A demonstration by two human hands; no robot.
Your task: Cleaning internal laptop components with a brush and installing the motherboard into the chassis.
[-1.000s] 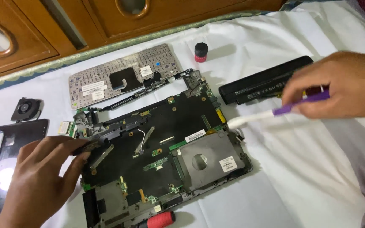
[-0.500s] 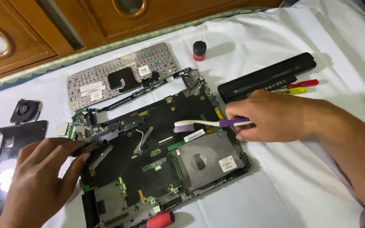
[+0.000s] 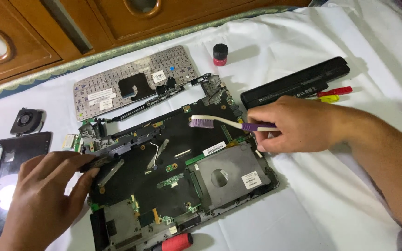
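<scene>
An opened laptop base (image 3: 164, 176) with its dark circuit board bare lies on a white cloth. My right hand (image 3: 294, 125) grips a white and purple toothbrush (image 3: 219, 122), whose bristles sit on the upper right part of the board. At the base's left edge my left hand (image 3: 47, 195) rests with its fingers pressing down on the frame.
A detached keyboard (image 3: 131, 81) lies upside down behind the base. A black battery (image 3: 296, 82), red and yellow tools (image 3: 333, 94) and a small black and red bottle (image 3: 220, 54) lie at right. A fan (image 3: 25, 120) and black cover (image 3: 1, 172) lie at left. A red screwdriver handle (image 3: 177, 241) lies in front.
My right hand swung in from the right with the toothbrush and brought its bristles down onto the board, then slid slightly left. My left hand stayed put.
</scene>
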